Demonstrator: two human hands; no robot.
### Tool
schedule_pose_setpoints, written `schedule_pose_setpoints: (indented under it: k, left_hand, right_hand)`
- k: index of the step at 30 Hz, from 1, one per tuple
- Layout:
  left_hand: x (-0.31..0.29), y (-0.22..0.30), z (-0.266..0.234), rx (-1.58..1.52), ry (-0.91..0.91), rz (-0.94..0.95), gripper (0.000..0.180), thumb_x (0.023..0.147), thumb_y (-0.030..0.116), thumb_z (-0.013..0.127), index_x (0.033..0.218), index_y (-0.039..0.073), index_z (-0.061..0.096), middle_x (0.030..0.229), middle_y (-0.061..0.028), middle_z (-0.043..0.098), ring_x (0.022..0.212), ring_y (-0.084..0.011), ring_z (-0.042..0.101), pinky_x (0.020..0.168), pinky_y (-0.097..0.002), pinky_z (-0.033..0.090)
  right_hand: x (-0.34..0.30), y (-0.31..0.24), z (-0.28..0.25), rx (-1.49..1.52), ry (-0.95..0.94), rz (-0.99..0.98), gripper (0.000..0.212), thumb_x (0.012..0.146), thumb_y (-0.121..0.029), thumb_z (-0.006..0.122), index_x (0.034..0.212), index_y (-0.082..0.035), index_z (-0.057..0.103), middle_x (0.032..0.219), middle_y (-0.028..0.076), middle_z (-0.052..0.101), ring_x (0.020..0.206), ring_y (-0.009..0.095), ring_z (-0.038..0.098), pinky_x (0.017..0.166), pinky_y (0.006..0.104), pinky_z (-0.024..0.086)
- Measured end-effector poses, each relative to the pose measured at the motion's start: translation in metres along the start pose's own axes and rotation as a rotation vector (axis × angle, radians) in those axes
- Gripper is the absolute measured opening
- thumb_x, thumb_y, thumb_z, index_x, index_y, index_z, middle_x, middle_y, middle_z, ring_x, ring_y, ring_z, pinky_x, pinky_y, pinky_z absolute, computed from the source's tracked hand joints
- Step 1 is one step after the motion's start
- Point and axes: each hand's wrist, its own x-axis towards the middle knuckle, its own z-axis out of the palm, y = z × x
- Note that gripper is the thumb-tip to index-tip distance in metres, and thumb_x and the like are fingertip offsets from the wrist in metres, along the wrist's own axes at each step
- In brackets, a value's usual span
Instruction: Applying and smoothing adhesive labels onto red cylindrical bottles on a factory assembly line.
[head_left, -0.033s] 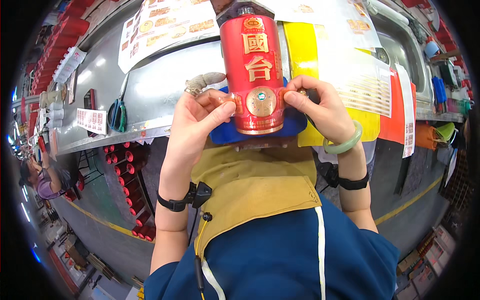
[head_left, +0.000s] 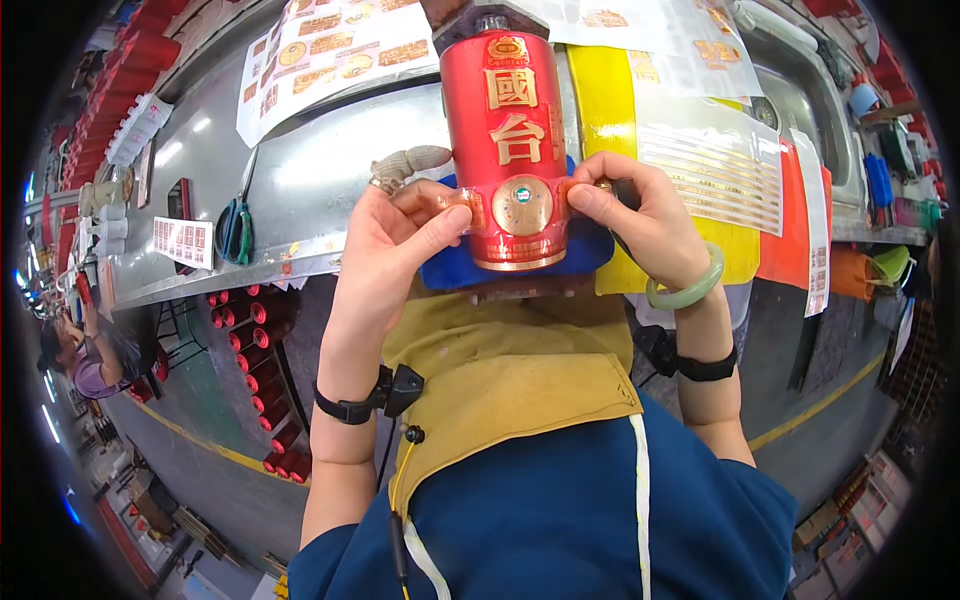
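Note:
A red bottle (head_left: 497,110) with gold raised lettering lies on a blue pad (head_left: 440,262), its neck pointing away from me. Across its lower part sits a round gold label (head_left: 523,205) with a small green centre, on what looks like a clear film strip. At the label's left side, my left hand (head_left: 405,222) pinches the film's end between thumb and forefinger. A ribbed cloth finger cover sits on one of its fingers. My right hand (head_left: 640,212) is closed in a pinch at the right side, wearing a green bangle; the film there is mostly hidden by the fingers.
Printed label sheets (head_left: 330,60) lie at the far left of the metal bench (head_left: 290,190). Scissors (head_left: 237,225) rest at the left. Gold-striped strips (head_left: 715,160) lie on a yellow sheet (head_left: 605,105) at right. Red bottles (head_left: 265,380) stand racked below; another person (head_left: 95,360) works far left.

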Motion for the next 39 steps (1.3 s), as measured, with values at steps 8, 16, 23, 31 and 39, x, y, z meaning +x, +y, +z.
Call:
schedule_pose_setpoints:
  k: [8,16,23,31,39]
  left_hand:
    - [-0.0017,0.0004,-0.0003,-0.013,-0.014,-0.018,0.051,0.094,0.007,0.074,0.137,0.0,0.048,0.105,-0.0046,0.061,0.095,-0.0143,0.062,0.081,-0.0292,0.049]
    - [-0.0008,-0.0001,0.0006,-0.007,-0.009,-0.022,0.053,0.094,0.007,0.074,0.14,0.001,0.047,0.104,-0.004,0.061,0.095,-0.014,0.061,0.08,-0.0287,0.048]
    - [-0.0012,-0.0022,0.0013,0.02,0.028,-0.024,0.054,0.094,0.007,0.073,0.141,0.002,0.047,0.104,-0.0041,0.061,0.096,-0.0142,0.062,0.08,-0.0286,0.048]
    - [0.0005,0.0015,0.0016,-0.005,0.021,-0.011,0.043,0.091,0.01,0.08,0.12,-0.001,0.049,0.102,-0.008,0.067,0.094,-0.0149,0.063,0.078,-0.0294,0.05]
    - [0.0006,0.0003,0.0,-0.009,0.025,-0.014,0.046,0.091,0.01,0.08,0.124,0.0,0.051,0.103,-0.007,0.067,0.094,-0.0145,0.064,0.078,-0.0293,0.05]
  right_hand:
    - [-0.0003,-0.0002,0.0012,0.044,-0.02,-0.009,0.021,0.098,-0.024,0.073,0.095,-0.003,0.069,0.081,-0.007,0.06,0.072,0.0,0.046,0.063,0.0199,0.039]
    - [0.0005,-0.0025,0.0004,0.04,-0.023,0.009,0.022,0.098,-0.024,0.073,0.095,-0.002,0.068,0.082,-0.007,0.06,0.073,0.001,0.046,0.064,0.0196,0.039]
    - [0.0007,-0.0015,-0.0014,0.02,-0.022,0.009,0.02,0.098,-0.022,0.072,0.096,-0.002,0.069,0.083,-0.006,0.062,0.073,0.001,0.047,0.064,0.0196,0.04]
    - [0.0007,-0.0051,0.0,0.068,-0.042,-0.026,0.021,0.098,-0.02,0.071,0.099,0.001,0.069,0.089,-0.001,0.069,0.083,0.004,0.06,0.076,0.0218,0.05]
    - [0.0009,-0.0033,0.0011,0.082,-0.036,-0.029,0.022,0.098,-0.021,0.071,0.099,0.001,0.069,0.089,-0.001,0.069,0.083,0.004,0.06,0.076,0.0216,0.05]
